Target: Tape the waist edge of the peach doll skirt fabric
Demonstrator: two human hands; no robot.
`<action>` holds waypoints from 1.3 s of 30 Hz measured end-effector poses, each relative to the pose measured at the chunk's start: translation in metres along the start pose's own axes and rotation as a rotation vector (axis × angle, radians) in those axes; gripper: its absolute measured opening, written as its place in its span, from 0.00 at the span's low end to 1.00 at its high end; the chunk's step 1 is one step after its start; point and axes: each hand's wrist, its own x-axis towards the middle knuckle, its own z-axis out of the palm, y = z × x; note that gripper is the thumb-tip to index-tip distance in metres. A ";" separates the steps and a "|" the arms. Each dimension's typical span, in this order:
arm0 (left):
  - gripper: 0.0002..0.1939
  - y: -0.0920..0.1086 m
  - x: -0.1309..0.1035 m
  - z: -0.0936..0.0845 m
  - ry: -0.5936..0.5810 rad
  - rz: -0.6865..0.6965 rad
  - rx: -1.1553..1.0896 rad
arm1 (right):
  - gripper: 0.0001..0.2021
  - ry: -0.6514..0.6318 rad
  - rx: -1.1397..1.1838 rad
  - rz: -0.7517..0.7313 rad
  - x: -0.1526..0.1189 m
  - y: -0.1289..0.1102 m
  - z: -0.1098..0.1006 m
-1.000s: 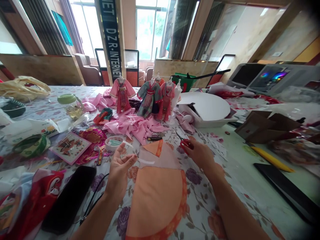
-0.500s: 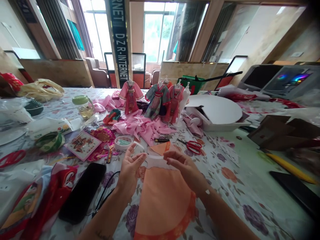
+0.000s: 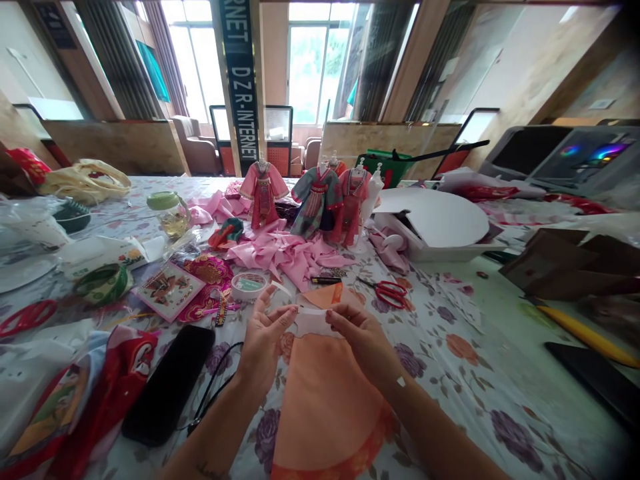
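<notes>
A short white strip of tape (image 3: 312, 311) is stretched level between my two hands. My left hand (image 3: 267, 327) pinches its left end between thumb and forefinger, and a loose white end curls up behind those fingers. The right end is pinched in my right hand (image 3: 357, 327); a small white scrap clings to that wrist. Just below lies a fan-shaped orange cloth piece (image 3: 325, 400) with a patterned hem, its narrow top edge meeting a white area under the strip. A smaller orange cloth piece (image 3: 325, 293) lies behind my fingers.
Red-handled scissors (image 3: 390, 293) lie to the right, a tape roll (image 3: 249, 287) to the left. Pink cloth (image 3: 290, 250) spreads before several small dressed forms (image 3: 316, 200). A black phone (image 3: 170, 383) with a cable is by my left forearm. A lidded glass jar (image 3: 170, 217) stands farther back.
My right hand has moved slightly left and closed on the strip's right end, bringing my hands closer together. The strip now sits a little higher and straighter.
</notes>
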 end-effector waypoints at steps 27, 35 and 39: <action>0.41 -0.024 -0.003 -0.011 -0.065 0.331 1.287 | 0.39 0.284 -1.099 -0.169 -0.045 0.020 -0.092; 0.44 -0.021 0.003 -0.019 -0.198 0.222 1.232 | 0.40 0.226 -0.991 -0.076 -0.041 0.013 -0.081; 0.43 -0.021 0.000 -0.025 -0.223 0.159 1.173 | 0.41 0.191 -0.959 -0.097 -0.039 0.010 -0.082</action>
